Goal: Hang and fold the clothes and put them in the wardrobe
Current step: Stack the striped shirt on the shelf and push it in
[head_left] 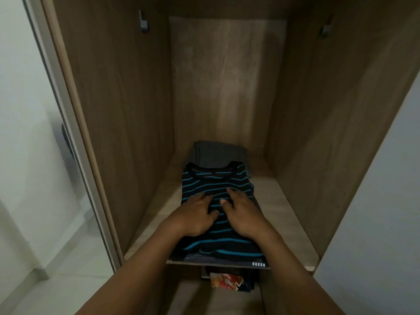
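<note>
A folded black shirt with teal stripes [218,180] lies on a wooden wardrobe shelf [284,212], on top of a grey folded garment [216,261] whose edge shows at the front. Behind it sits a folded dark grey garment [218,153]. My left hand [197,215] rests flat on the striped shirt, fingers spread. My right hand [243,213] lies flat on it too, just to the right. Neither hand grips the cloth.
The wardrobe's wooden side walls [118,110] rise left and right, with metal rail brackets [143,23] near the top. On the shelf below lies folded clothing with an orange and white print [225,281]. A white door [29,133] stands at the left.
</note>
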The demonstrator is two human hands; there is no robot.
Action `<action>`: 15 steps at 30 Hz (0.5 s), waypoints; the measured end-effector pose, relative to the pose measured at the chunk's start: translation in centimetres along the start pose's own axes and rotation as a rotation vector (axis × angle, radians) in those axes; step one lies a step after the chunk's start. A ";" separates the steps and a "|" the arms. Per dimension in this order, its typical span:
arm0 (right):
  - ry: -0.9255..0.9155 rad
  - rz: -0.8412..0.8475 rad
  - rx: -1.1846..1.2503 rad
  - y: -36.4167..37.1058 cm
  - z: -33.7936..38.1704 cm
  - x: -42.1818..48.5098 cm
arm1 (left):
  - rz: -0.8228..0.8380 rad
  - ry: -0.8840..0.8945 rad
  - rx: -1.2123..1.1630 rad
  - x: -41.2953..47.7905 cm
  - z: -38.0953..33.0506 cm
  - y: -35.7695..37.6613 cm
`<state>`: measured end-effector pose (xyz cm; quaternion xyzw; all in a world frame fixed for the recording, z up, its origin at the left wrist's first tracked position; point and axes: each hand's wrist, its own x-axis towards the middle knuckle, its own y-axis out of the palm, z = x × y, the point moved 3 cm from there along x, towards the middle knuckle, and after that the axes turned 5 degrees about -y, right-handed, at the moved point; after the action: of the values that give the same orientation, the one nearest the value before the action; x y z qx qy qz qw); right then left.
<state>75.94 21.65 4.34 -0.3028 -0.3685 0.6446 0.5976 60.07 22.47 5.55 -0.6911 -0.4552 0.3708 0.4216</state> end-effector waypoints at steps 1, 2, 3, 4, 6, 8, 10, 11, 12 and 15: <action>0.004 0.060 -0.063 1.2 0.1 -0.7 | 0.017 -0.019 0.004 -0.4 0.2 1.1; 0.012 0.092 -0.123 1.8 -0.1 -0.9 | -0.005 -0.030 0.014 -0.6 0.5 2.0; 0.015 0.104 -0.160 2.1 -0.3 -0.8 | -0.052 -0.035 0.026 -0.9 0.6 2.7; 0.013 0.110 -0.176 2.0 -0.6 -0.7 | -0.107 -0.036 0.035 -1.0 0.8 3.3; 0.004 0.144 -0.205 1.6 -0.9 -0.8 | -0.164 -0.038 0.039 -1.1 1.0 3.8; -0.015 0.179 -0.238 1.4 -1.2 -0.8 | -0.155 -0.034 0.038 -0.8 1.3 3.7; -0.012 0.171 -0.233 1.5 -1.5 -1.2 | -0.135 -0.019 0.020 -0.2 1.7 3.3; -0.013 0.141 -0.232 1.7 -1.6 -1.3 | -0.133 -0.012 0.011 -0.1 1.8 3.2; -0.017 0.103 -0.238 2.0 -1.7 -1.5 | -0.133 -0.009 0.009 0.1 1.9 3.2; -0.023 0.049 -0.246 2.5 -1.7 -1.4 | -0.133 -0.017 0.008 0.4 1.9 3.2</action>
<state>76.12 20.41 1.31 -0.3752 -0.4441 0.6125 0.5355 59.49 22.55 1.85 -0.6544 -0.5024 0.3495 0.4442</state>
